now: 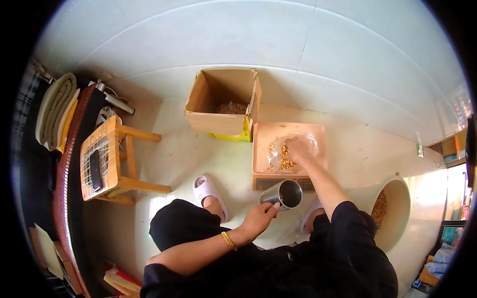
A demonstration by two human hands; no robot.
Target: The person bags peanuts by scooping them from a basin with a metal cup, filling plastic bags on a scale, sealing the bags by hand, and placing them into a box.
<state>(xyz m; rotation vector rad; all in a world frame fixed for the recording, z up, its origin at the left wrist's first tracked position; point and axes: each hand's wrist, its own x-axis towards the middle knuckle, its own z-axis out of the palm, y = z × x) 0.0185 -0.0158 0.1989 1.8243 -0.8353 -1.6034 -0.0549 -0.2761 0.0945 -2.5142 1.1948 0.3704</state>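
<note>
My left hand [258, 220] is wrapped round the handle of a metal mug [271, 195], which is tilted so that its open mouth shows; what lies inside is too dark to make out. My right hand [298, 150] reaches down into a clear plastic bag [309, 139], its fingers curled and their tips hidden. Yellow kernels that look like corn [286, 160] lie in the bag beside those fingers. Under the bag is a shallow orange tray-like box [265, 133] on the floor.
A cardboard box [213, 121] with a bag inside stands behind, near the wall. To the right, a large pale bucket [400, 208] holds brown grains. A wooden stool [124, 185] with a dark phone-like object [95, 170] on it is at left. My slippered feet [212, 202] flank the mug.
</note>
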